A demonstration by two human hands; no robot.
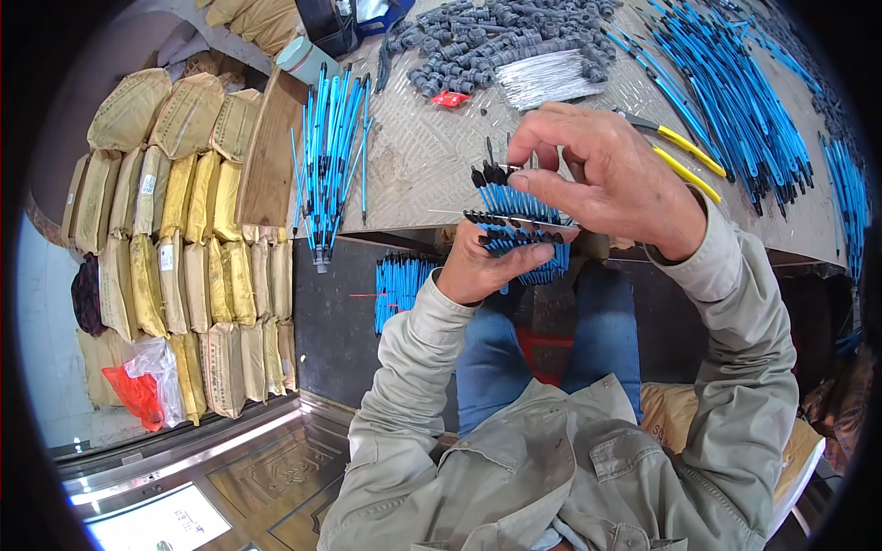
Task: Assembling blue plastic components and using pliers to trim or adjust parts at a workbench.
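My left hand (478, 266) is wrapped round a bundle of thin blue rods with black tips (516, 204), held over the table's front edge above my lap. The tips fan out in rows toward the far side. A thin metal wire (450, 212) lies crosswise between the rows and sticks out to the left. Over the bundle, my right hand (606, 156) has its thumb and forefinger brought together beside the black tips (491, 173). What small piece they pinch, if any, is too fine to make out.
Loose blue rods lie at the left (326, 156) and right (735, 101). Yellow-handled pliers (680, 147), silver wires (549, 78), a red packet (450, 98) and grey plastic fittings (496, 41) lie beyond my hands. Wrapped packages (220, 303) are stacked at left; more blue rods (397, 292) sit below the tabletop.
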